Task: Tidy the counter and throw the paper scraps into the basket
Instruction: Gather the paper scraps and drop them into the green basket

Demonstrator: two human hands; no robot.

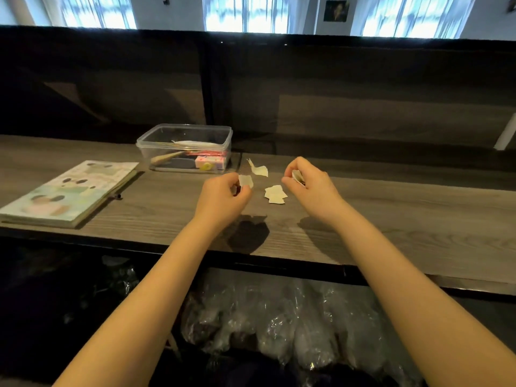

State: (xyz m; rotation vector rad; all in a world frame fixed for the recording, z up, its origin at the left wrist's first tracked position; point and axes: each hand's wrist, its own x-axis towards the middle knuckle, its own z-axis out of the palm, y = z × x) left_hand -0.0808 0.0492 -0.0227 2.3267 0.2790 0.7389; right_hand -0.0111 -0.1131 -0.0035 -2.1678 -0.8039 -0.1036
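A wood-grain desk (391, 219) carries a book (69, 191), a box (185, 148) and loose scraps (275, 194). Each raised hand pinches paper: left hand (223, 195) a scrap (246, 180), right hand (310, 185) a wad (297, 175).

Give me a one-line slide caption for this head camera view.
Left hand and right hand each pinch a paper scrap over the counter; more scraps lie between them.

Both bare forearms reach forward from the bottom of the view and angle slightly inward. The left hand (223, 195) is curled and pinches a paper scrap (246, 180). The right hand (310, 188), apart from it, pinches a second paper scrap (296, 175) at its fingertips.
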